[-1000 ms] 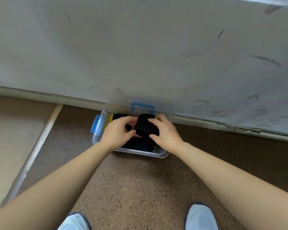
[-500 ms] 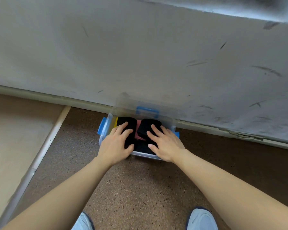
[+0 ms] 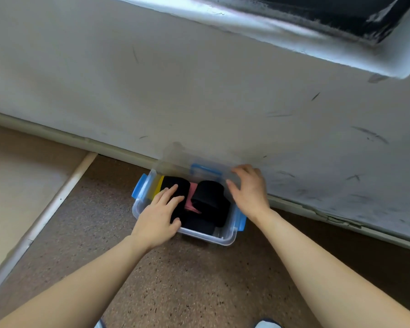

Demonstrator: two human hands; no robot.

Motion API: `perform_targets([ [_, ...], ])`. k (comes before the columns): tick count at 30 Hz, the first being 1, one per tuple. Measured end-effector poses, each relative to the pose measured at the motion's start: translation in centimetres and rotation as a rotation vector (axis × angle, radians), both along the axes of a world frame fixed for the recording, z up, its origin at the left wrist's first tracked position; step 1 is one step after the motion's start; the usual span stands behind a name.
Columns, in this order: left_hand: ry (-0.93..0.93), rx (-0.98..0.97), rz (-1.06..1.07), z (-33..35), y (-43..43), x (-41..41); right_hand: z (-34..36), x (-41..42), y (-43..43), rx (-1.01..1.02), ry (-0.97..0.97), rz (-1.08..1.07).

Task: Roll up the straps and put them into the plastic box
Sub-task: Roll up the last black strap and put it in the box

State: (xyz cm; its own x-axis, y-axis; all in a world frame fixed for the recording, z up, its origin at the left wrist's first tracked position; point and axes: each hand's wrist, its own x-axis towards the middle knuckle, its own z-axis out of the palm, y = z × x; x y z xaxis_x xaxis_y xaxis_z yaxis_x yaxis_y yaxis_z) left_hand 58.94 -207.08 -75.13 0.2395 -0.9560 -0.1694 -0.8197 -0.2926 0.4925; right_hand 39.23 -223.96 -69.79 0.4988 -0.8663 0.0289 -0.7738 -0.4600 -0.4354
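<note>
A clear plastic box [image 3: 206, 238] with blue latches stands on the floor against the wall. Inside lie two black rolled straps, one on the left [image 3: 178, 183] and one on the right [image 3: 210, 196], with a pink strap [image 3: 191, 205] between them and a yellow one [image 3: 158, 189] at the left wall. My left hand [image 3: 159, 216] presses flat on the left black roll with straight fingers. The clear lid [image 3: 175, 162] leans on the wall behind the box. My right hand [image 3: 250, 192] grips its right edge, fingers behind and thumb in front.
The scuffed white wall [image 3: 199, 91] rises right behind the box, with a skirting strip [image 3: 341, 221] along its foot. Speckled brown floor [image 3: 187, 280] lies in front. A pale raised board [image 3: 21, 185] is on the left. My shoe tips [image 3: 268, 324] show at the bottom.
One second ago both hands held the right black roll over the box. They then pressed flat on the rolls. Now my right hand has left the roll and taken the lid's edge.
</note>
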Motion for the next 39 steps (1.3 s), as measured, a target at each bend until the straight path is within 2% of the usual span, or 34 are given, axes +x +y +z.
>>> perform_targets([
  [9, 0.026, 0.019, 0.009, 0.1, 0.0, 0.1, -0.1, -0.2, -1.2, -0.124, 0.255, -0.013],
  [15, -0.003, 0.029, 0.04, 0.3, 0.7, -0.3, 0.5, -0.6, -1.6, -0.09, 0.189, 0.006],
  [21, 0.012, 0.055, 0.024, 0.9, 1.8, 0.0, 0.3, -0.7, -3.0, -0.074, 0.334, 0.063],
  [23, 0.03, 0.051, 0.012, 0.8, 2.0, 0.0, 0.0, -1.0, -3.4, -0.025, 0.278, 0.071],
  [26, 0.044, 0.053, -0.018, 0.7, 2.2, 0.4, 0.7, -1.3, -4.1, 0.088, 0.089, 0.019],
  [29, 0.098, 0.029, -0.02, 0.9, 2.4, 0.6, 2.8, -1.7, -4.7, 0.107, -0.075, -0.018],
  [31, 0.162, -0.061, 0.048, 1.2, 2.6, 0.9, 4.7, -2.4, -4.2, 0.106, -0.187, 0.003],
  [34, 0.337, -0.274, 0.401, 2.5, 2.1, 2.5, 6.7, -3.7, -1.6, 0.043, -0.302, 0.088],
  [37, 0.552, -0.393, 0.693, 4.9, 1.3, 5.3, 6.5, -4.6, 2.0, -0.021, -0.294, 0.201],
  [39, 0.608, -0.399, 0.732, 6.1, 1.5, 6.9, 5.5, -4.7, 3.7, -0.014, -0.276, 0.258],
])
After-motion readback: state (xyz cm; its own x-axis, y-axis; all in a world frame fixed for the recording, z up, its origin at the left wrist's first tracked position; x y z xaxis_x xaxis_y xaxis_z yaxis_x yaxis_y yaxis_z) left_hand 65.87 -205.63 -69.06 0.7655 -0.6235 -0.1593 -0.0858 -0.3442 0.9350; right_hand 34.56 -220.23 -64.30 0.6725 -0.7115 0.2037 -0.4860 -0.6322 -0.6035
